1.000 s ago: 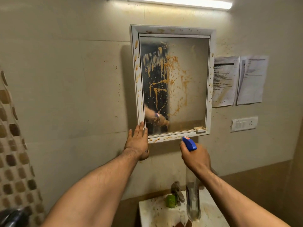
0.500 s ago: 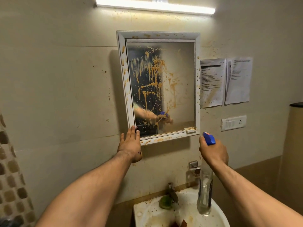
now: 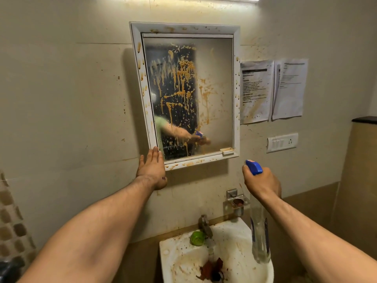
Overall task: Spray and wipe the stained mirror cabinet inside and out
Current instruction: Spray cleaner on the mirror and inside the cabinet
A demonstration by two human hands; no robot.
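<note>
1 cabinet (image 3: pixel 184 28) hangs on the wall, centre-top of frame, door closed. White frame w/ brown-orange spots on all 4 sides. Its mirror (image 3: pixel 216 82) is fogged and streaked w/ orange drips, thickest on the left half; the arm and bottle reflect low in the glass.

L hand (image 3: pixel 152 170), centre frame: fingers straight and together, tips on the cabinet's lower-left corner, holding nothing.

R hand (image 3: pixel 262 183), right of centre and below the cabinet's lower-right corner: fingers curled round the neck of 1 spray bottle (image 3: pixel 260 231). Blue head sticks out above the fist, toward the wall; clear body hangs down over the sink. Bottle is clear of the cabinet, not touching it.

Bottom centre: 1 white sink (image 3: pixel 244 237), stained, w/ 1 tap (image 3: pixel 205 224), 1 green lump (image 3: pixel 197 238) just left of the tap, and brown scraps (image 3: pixel 212 268) at the drain. 1 metal holder (image 3: pixel 236 202) on the wall above the sink.

Right of the cabinet: 2 paper sheets (image 3: pixel 256 90) side by side, edges touching; 1 switch plate (image 3: pixel 282 142) below them. Wall is spattered around the cabinet. Brown mosaic tiles (image 3: pixel 12 231) at lower left.
</note>
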